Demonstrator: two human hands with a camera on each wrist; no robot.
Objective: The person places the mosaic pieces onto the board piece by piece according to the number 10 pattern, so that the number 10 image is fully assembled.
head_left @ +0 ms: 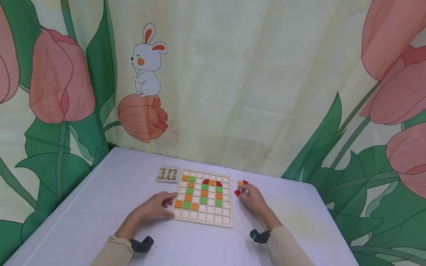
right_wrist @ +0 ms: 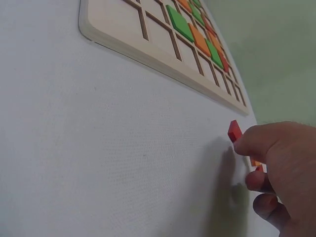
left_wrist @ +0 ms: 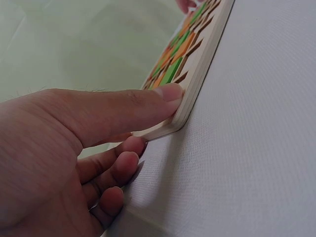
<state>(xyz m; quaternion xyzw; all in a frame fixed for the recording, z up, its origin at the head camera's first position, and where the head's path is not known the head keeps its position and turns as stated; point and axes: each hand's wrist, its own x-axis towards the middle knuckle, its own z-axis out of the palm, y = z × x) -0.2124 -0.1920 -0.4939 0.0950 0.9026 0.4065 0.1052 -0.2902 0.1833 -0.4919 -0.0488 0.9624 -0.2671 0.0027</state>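
Observation:
A wooden grid board lies on the table, with orange, green and red tiles in some of its cells. My left hand holds its near left corner; in the left wrist view the thumb presses on the rim and the other fingers curl beside and below it. To the right of the board, my right hand pinches a small red tile, tilted at the thumb tip. The index finger is hidden behind the thumb in the right wrist view. Beyond these fingers lie an orange tile and another red piece.
A small pattern card with a coloured grid lies past the board's far left corner. A white cloth covers the table. Behind its far edge hangs a curtain printed with tulips and a rabbit. Each wrist wears a black device.

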